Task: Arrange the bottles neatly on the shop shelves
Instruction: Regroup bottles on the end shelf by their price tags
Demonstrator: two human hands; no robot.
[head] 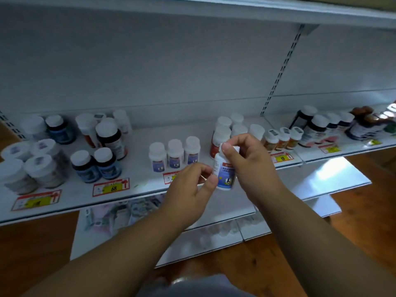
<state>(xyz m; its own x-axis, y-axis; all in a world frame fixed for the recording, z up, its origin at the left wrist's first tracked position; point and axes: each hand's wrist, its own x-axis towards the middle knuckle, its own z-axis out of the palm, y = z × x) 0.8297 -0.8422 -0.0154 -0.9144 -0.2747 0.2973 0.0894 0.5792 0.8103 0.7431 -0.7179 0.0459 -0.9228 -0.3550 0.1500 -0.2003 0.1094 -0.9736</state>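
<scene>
Two hands: both on one small white bottle [224,173], held up in front of the shelf edge, not standing on anything.
Right hand [249,159]: curled over the top of the bottle, thumb [228,151] and fingers closed around the cap end, so the cap itself is pretty much hidden.
Left hand [190,185]: pinching the lower part of the bottle from the left, thumb [211,182] pressed on the label, other fingers curled in behind.
Bottle: roughly upright, tipped a little, blue-and-white label with a red strip facing the camera.
Nearest neighbours: three matching white bottles [174,154] in a row on the shelf [139,179], just left of the hands and behind them.
Open room: bare shelf surface between that row and the white-capped cluster [230,129] right behind the hands.
Left side: dark blue bottles [95,165] and clear white-lidded jars [32,166] standing in loose groups.
Right side: small amber bottles [282,139], then dark bottles [317,127] on the next shelf section.
Front edge: price tags [111,187] along the shelf lip, one partly hidden by the left hand.
</scene>
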